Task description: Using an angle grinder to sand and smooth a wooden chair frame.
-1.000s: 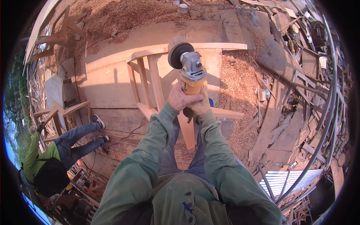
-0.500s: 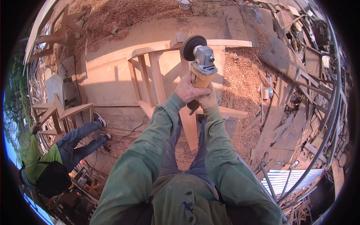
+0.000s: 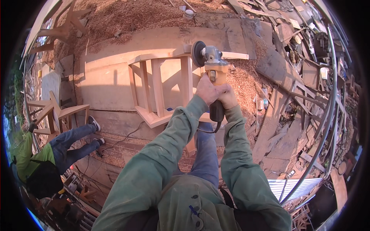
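Note:
Both my hands grip a yellow and grey angle grinder point(image 3: 213, 67). My left hand point(image 3: 207, 89) wraps the yellow body from the left, and my right hand point(image 3: 228, 96) holds the dark rear handle just below it. The grinder's dark disc point(image 3: 198, 53) touches the top rail of an unfinished wooden chair frame point(image 3: 160, 86) standing in front of my legs. A black cable point(image 3: 208, 130) loops down from the handle.
Sawdust and shavings point(image 3: 127, 15) cover the ground around a wide plank point(image 3: 115, 81). Another person in blue jeans point(image 3: 67, 140) sits at the left beside a second wooden chair frame point(image 3: 52, 111). Scrap timber and metal rods point(image 3: 308, 77) pile up on the right.
The grinder has travelled rightward along the chair's top rail, and my hands and arms have followed it.

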`<action>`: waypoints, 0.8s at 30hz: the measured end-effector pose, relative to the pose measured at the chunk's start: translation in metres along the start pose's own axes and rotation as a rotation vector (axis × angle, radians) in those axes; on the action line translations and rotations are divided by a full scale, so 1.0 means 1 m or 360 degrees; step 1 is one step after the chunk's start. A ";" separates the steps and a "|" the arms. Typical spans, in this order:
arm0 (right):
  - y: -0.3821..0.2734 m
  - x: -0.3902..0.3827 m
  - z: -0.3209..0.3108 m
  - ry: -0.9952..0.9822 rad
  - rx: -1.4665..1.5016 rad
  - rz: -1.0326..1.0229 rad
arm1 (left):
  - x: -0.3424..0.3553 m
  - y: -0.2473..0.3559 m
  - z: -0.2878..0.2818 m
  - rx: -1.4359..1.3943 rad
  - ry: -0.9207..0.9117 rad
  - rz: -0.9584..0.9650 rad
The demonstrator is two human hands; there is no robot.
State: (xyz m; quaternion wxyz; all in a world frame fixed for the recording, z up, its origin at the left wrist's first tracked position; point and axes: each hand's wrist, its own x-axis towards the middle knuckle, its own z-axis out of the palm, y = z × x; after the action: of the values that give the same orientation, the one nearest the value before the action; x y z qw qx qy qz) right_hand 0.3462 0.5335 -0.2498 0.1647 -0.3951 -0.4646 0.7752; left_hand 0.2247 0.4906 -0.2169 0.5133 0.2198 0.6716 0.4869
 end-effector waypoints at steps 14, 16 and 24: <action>0.003 -0.035 0.021 0.0061 0.0186 -0.0076 | -0.044 -0.002 0.002 0.0078 0.0081 0.0047; 0.004 -0.036 0.020 0.0055 0.0170 -0.0096 | -0.050 -0.011 0.003 0.0010 0.0057 0.0005; -0.012 -0.010 -0.013 -0.0216 -0.0049 0.0105 | -0.016 0.013 0.006 0.0020 0.0037 0.0096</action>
State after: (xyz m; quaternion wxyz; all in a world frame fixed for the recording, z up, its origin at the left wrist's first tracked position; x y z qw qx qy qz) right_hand 0.3611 0.5407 -0.2380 0.1010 -0.3592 -0.4732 0.7980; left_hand 0.2338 0.4860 -0.1974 0.4892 0.2376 0.6736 0.5006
